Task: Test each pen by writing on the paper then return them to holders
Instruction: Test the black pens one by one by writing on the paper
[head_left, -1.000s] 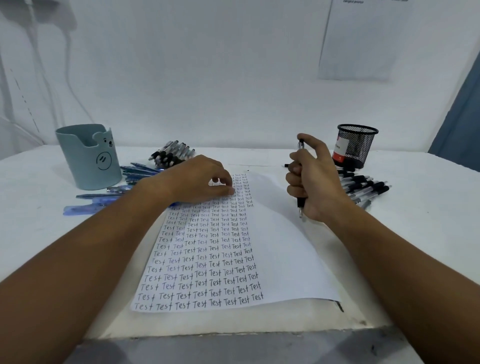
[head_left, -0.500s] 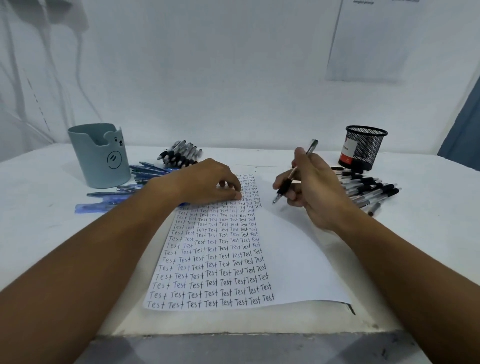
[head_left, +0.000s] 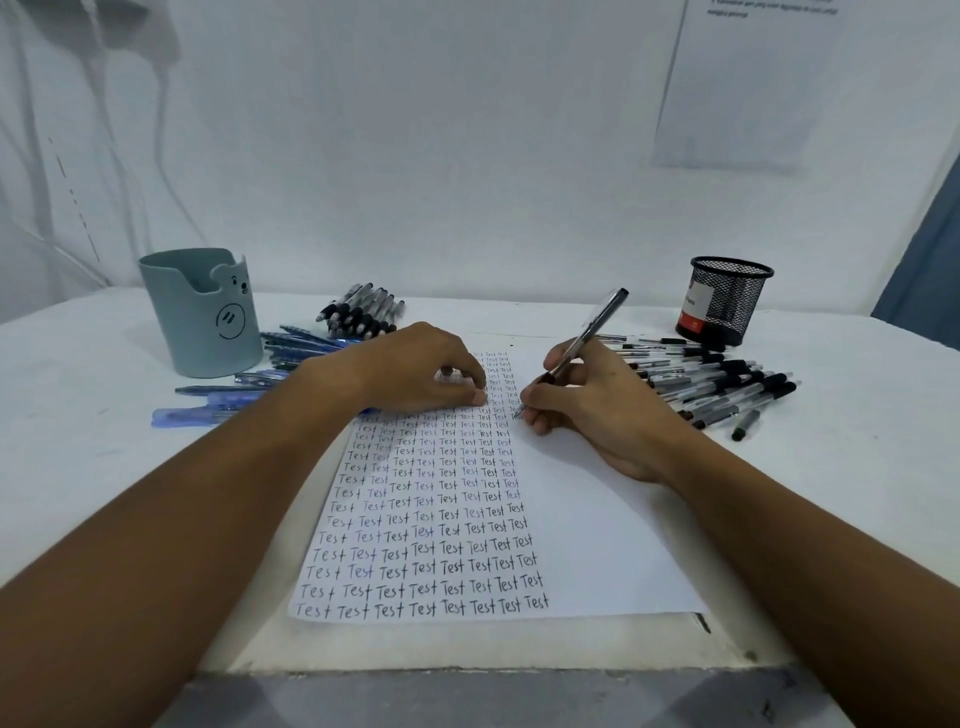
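White table (head_left: 104, 467), paper (head_left: 597, 519) centered. Right hand (head_left: 587, 410) fingers pinch pen (head_left: 587, 338), tip now down at the paper's last "Test" column, lifted 0.5 s ago. Left hand (head_left: 415, 374) fingers curled, still pressing the paper.

Right hand (head_left: 597, 410) no longer fisted around an upright pen (head_left: 582, 345) above the sheet as a second ago; now pinching it low on the barrel in a writing grip, cap end slanting up and away from the grip. Below the grip, tip down on the paper (head_left: 587, 519), at the right edge of the written rows.
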